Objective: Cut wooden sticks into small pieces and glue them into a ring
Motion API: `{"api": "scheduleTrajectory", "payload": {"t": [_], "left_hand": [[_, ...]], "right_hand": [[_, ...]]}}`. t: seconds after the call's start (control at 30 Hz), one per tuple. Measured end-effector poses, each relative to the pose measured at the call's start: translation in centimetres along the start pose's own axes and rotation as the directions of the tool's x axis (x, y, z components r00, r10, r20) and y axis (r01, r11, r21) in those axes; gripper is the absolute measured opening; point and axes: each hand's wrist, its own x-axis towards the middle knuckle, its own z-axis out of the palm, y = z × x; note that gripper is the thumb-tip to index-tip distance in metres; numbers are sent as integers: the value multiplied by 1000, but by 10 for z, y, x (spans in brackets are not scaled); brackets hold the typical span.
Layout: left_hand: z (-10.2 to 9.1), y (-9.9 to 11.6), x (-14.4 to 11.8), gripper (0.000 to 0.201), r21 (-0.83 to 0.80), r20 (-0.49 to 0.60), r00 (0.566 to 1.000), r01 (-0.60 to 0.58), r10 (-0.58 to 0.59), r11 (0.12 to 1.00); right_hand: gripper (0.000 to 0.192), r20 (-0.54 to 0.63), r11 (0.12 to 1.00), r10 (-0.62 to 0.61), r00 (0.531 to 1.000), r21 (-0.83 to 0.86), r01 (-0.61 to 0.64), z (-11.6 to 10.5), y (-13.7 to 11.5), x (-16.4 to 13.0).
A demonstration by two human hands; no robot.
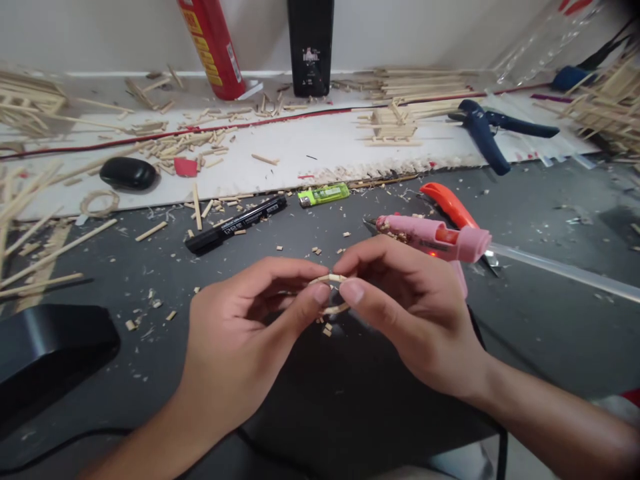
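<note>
Holding: both hands pinch one thin wooden ring between thumbs and forefingers, low over the near middle of the bench.
Left hand: closed on the ring's left side, thumb tip pressing its near edge.
Right hand: closed on the ring's right side, thumb tip almost meeting the left thumb.
Ring: small, pale, bent from a thin strip; whether its ends are joined cannot be told.
Risk, snap: squeezing from both sides could crack or kink so thin a strip.
Risk, spring: if one thumb slips, the strip may flick open and drop among the chips just below, where it would be hard to pick out.
Risk, burn: glue gun lies just beyond the right hand, its light glowing; a knuckle drifting far could touch it.
Risk, snag: cord runs under the right wrist.
</note>
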Motion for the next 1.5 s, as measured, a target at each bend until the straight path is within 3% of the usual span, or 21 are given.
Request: {"api": "scheduleTrajectory", "payload": {"t": [0.2, 0.43, 1.5], "left_hand": [[-3, 4, -3, 9, 237, -49, 990, -116, 132, 964], [-2, 7, -1, 8, 379, 38, 958, -277, 284, 883], [-2, 6, -1, 15, 422, 48, 955, -284, 291, 861]], "right_hand": [[8, 14, 1000, 26, 1000, -16, -26, -1, -3, 1], [10, 24, 997, 71, 997, -27, -71, -2, -3, 1], [12, -17, 958, -33, 999, -286, 27, 0, -6, -3]]}}
